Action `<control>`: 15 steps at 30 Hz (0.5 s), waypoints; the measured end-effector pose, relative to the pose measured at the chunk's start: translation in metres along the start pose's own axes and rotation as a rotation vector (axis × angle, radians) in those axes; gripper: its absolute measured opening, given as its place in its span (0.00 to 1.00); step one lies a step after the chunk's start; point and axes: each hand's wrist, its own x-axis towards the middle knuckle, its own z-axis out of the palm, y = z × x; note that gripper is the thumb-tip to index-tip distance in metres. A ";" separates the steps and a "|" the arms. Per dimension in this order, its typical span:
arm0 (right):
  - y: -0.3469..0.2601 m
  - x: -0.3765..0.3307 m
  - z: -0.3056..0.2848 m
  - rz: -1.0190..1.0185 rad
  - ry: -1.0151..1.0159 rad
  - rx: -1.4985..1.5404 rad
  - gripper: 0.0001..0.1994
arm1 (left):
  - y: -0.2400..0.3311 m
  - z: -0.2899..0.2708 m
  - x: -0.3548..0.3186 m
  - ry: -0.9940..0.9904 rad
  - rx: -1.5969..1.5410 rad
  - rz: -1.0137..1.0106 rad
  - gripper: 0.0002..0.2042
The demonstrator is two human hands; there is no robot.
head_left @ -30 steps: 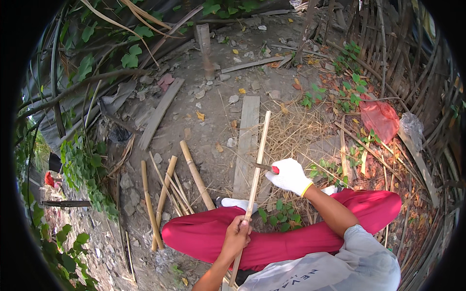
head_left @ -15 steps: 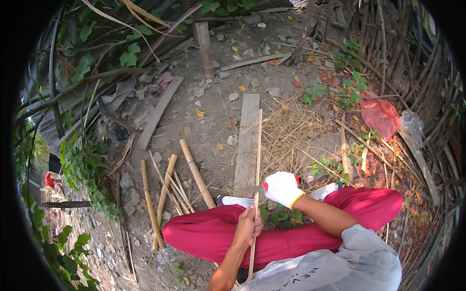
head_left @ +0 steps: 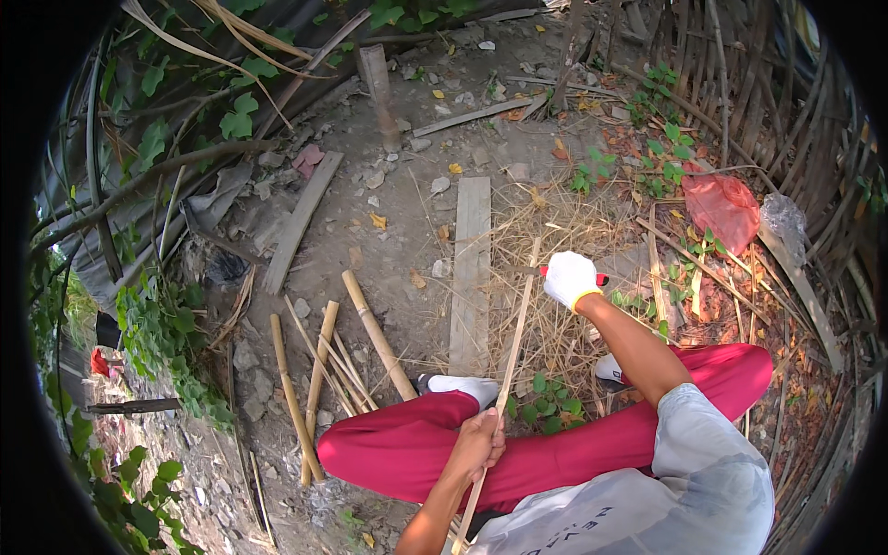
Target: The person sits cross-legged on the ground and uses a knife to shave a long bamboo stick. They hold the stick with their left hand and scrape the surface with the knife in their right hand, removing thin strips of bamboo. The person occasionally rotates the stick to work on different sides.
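Standing well to the right of the grey plank (head_left: 470, 277), a fence of sticks (head_left: 758, 111) is the biggest thing about. A person in red trousers (head_left: 573, 467) and a pale shirt (head_left: 638, 504) sits with bent legs on the plank's near side. Bamboo poles (head_left: 377, 333) lean at an angle to the plank's left, by the person's knee. Dry straw (head_left: 555, 213) spreads just beside the plank's right edge, and a red bag (head_left: 720, 211) lies farther out that way. The long strip (head_left: 520, 324) runs from the lap, nearer than the plank, up to a tip just right of it. Nearer than the plank, the bare left hand (head_left: 477, 444) is closed around the strip. Right of the plank, the gloved right hand (head_left: 570, 279) grips the red-handled knife (head_left: 602, 279); its blade points toward the plank, at the strip's upper part, though whether it touches is hard to tell.
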 end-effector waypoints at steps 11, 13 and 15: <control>0.088 0.059 -0.013 0.227 0.076 0.029 0.14 | -0.014 -0.040 -0.055 0.083 0.117 0.031 0.14; 0.085 0.043 -0.005 0.172 0.048 0.085 0.17 | -0.017 -0.038 -0.058 0.095 0.142 0.125 0.11; 0.064 0.020 0.005 -0.027 0.019 0.149 0.21 | -0.013 -0.031 -0.055 0.037 0.079 0.141 0.11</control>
